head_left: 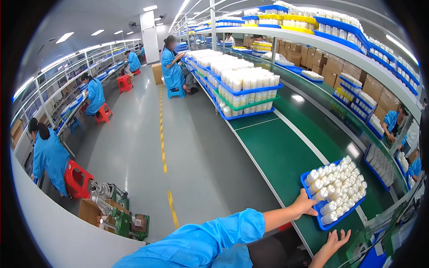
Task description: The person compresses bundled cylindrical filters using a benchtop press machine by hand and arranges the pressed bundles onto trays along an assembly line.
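Note:
A blue tray (343, 219) filled with several white cylindrical bottles (337, 186) rests on the green work surface (279, 145) at the lower right. My left hand (304, 204) grips the tray's near left edge, its thumb at the rim. Just below the tray's near corner, my right hand (335, 243) has its fingers spread and holds nothing. A small gap separates it from the tray. Blue sleeves cover my arms.
Stacked blue and green trays (250, 106) of white bottles stand farther up the line. A shelf (304, 35) with more trays runs along the right. Several people in blue coats sit at benches, one beside the stacks. Green machinery (123, 219) stands at lower left.

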Available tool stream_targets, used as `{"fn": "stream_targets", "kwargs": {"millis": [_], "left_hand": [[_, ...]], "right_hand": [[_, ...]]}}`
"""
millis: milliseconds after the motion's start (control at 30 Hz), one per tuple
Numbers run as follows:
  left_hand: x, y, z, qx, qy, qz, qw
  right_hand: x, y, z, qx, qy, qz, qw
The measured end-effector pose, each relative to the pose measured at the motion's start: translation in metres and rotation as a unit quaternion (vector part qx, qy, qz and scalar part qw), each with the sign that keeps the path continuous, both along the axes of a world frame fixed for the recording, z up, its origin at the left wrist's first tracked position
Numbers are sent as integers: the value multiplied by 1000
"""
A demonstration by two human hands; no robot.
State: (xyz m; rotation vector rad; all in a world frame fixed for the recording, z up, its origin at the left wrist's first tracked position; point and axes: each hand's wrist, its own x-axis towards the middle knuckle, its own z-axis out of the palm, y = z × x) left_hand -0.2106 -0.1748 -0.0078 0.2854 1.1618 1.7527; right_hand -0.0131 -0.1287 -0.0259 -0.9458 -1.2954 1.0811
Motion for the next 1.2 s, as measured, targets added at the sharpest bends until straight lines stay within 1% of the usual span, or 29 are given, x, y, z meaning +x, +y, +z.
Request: {"fn": "stream_targets", "kwargs": {"millis": [33,100,133,167,233,300,333,367,400,433,467,533,567,633,700,767,833,867,900,933,967,1000,1033,1100,1167,1200], "left_hand": [[4,3,-4,0,2,-3,1000],[22,14,-10,23,-22,16,999],[29,14,-9,27,-47,16,998],[38,18,-11,39,-47,19,998],[57,27,-7,52,-27,43,997],[74,35,8,82,6,48,995],[81,46,9,61,24,65,996],[84,52,5,43,16,52,998],[80,61,-7,17,41,23,999],[75,54,-2,37,74,22,996],[74,52,-1,29,86,8,996],[71,52,5,5,101,1,995],[69,53,9,-11,106,3,994],[65,53,14,6,105,-26,994],[64,54,19,-6,86,-20,996],[62,46,20,-5,86,-31,996],[65,33,34,-36,97,-98,990],[71,22,43,-80,112,-126,982],[79,16,44,-82,113,-126,982],[91,12,41,-101,218,-91,966],[105,9,37,-120,319,-58,938],[123,11,31,-59,394,26,917],[132,19,26,-22,459,60,886],[144,34,36,-7,595,94,799],[148,55,31,12,678,132,723],[154,61,35,-9,677,127,724]], "right_hand": [[8,-9,3,0,2,-3,1000],[32,-27,9,54,-126,33,990],[41,-33,9,52,-119,59,990],[58,-31,2,55,-189,81,977],[84,-22,-27,75,-190,79,976],[101,-33,5,85,-246,108,959],[109,-34,18,140,-279,101,944],[120,-33,27,194,-317,97,923],[130,-31,29,203,-284,112,930],[130,-37,26,212,-250,133,935],[141,-42,29,192,-260,106,940],[156,-47,39,134,-190,101,967],[163,-41,45,191,-186,62,962],[189,-33,61,209,-210,12,955],[212,-21,63,188,-178,-57,964],[232,-1,56,160,-170,-129,964],[251,20,52,256,-283,-220,898],[258,26,51,267,-303,-241,883],[260,34,51,265,-302,-241,884],[261,42,50,253,-349,-259,864],[266,48,48,238,-397,-277,842],[275,56,37,234,-435,-267,828],[284,60,31,232,-438,-263,827],[291,64,30,227,-474,-227,820],[290,64,31,230,-478,-223,818],[290,63,31,231,-480,-228,815]]}}
